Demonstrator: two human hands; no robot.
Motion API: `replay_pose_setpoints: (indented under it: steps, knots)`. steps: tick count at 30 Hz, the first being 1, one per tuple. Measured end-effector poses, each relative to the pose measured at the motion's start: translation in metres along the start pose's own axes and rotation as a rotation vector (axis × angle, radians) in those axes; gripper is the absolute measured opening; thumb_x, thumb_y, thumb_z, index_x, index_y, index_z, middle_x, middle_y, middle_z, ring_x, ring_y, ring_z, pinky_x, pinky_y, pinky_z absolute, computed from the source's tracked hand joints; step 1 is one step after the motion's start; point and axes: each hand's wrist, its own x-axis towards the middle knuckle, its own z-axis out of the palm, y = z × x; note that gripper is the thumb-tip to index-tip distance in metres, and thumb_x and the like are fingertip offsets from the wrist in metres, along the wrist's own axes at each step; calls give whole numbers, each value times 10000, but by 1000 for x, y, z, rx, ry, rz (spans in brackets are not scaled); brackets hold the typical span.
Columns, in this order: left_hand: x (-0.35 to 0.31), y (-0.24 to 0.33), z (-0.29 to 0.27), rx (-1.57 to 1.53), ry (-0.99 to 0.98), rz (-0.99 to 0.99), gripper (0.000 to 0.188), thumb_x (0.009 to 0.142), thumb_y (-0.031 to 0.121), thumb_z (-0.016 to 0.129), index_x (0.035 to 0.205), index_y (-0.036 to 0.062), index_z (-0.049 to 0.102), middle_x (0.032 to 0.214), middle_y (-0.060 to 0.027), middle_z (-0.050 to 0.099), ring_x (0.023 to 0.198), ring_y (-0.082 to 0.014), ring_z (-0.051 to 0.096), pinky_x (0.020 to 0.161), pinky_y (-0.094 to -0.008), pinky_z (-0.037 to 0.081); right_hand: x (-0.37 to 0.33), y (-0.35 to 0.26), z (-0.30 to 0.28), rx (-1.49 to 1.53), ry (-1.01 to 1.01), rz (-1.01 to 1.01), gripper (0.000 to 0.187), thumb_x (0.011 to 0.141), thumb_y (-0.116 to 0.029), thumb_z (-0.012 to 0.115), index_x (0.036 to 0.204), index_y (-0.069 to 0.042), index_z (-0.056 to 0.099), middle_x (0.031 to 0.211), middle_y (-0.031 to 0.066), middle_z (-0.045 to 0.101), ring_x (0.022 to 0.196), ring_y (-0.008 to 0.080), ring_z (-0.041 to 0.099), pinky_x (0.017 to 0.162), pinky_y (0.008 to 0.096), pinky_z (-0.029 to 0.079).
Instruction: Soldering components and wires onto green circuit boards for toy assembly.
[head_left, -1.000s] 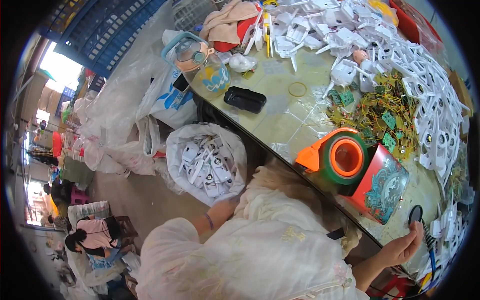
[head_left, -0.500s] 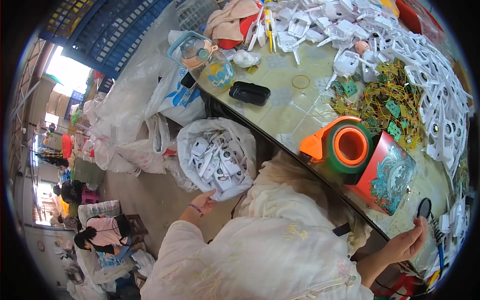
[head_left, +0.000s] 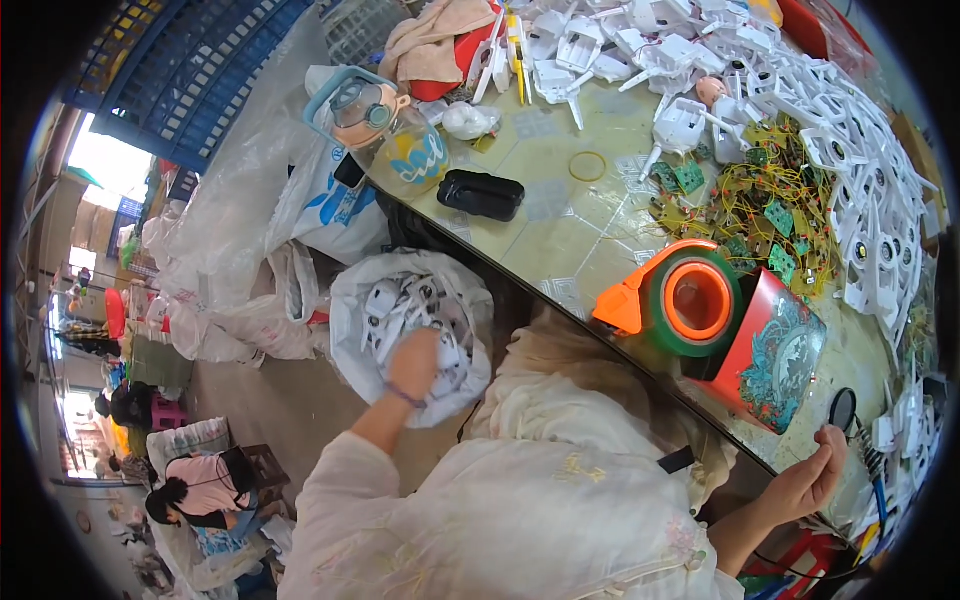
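Observation:
My left hand (head_left: 414,362) reaches down into an open white plastic bag (head_left: 351,318) beside the table. The bag holds several white plastic housings (head_left: 383,299) with round dark details. My fingers are hidden by the back of the hand, so whether they grip a housing cannot be told. At the table's near right edge, my right hand (head_left: 806,474) is raised with its fingers curled together; anything inside them is out of sight. Just beyond its fingertips is a black round disc (head_left: 843,408), next to a coiled metal piece (head_left: 868,455).
An orange tape dispenser (head_left: 619,308) and a red patterned box (head_left: 779,355) stand along the table edge. Behind lie green circuit boards with wires (head_left: 779,217) and heaped white housings (head_left: 590,50). A jug (head_left: 412,158) and black case (head_left: 481,194) sit left. Another person (head_left: 205,484) sits lower left.
My left hand has moved from the bag's near rim into the bag, over the white housings. My right hand stays by the table edge. The whole view has shifted slightly.

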Motion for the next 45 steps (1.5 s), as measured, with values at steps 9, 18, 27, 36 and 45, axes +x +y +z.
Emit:
replay_pose_setpoints:
  steps: [9,18,27,36,45]
  knots:
    - [89,15,157,629,-1037,589,245,714,247,599,894,123,710,890,-102,683,844,-288,645,709,-415,507,1,-16,0,-21,-116,-95,179,923,-50,441,953,50,587,972,146,603,931,264,547,864,400,425]
    - [106,38,-48,360,-424,831,144,696,115,582,770,185,683,787,13,600,853,-213,576,810,-364,406,-6,-2,-7,-45,-113,58,157,914,-23,459,958,54,589,990,140,608,961,258,550,886,389,420]
    - [136,-15,-33,-447,-547,226,273,724,172,666,982,83,669,964,-150,641,875,-348,596,770,-411,489,6,-5,-2,-129,-127,45,162,924,-3,446,974,56,589,1012,141,603,978,235,551,905,353,412]
    - [190,-204,68,276,-579,-185,440,902,368,447,1273,140,511,1363,-146,461,1262,-303,442,1054,-563,278,9,-15,22,-128,-187,56,145,914,2,459,959,62,583,992,152,593,951,249,546,901,376,407]
    - [177,-135,7,450,378,-146,175,804,225,581,888,90,655,913,-114,607,875,-312,569,759,-458,428,4,-15,11,-114,-116,71,135,903,13,462,951,63,578,962,157,586,914,244,538,871,361,409]
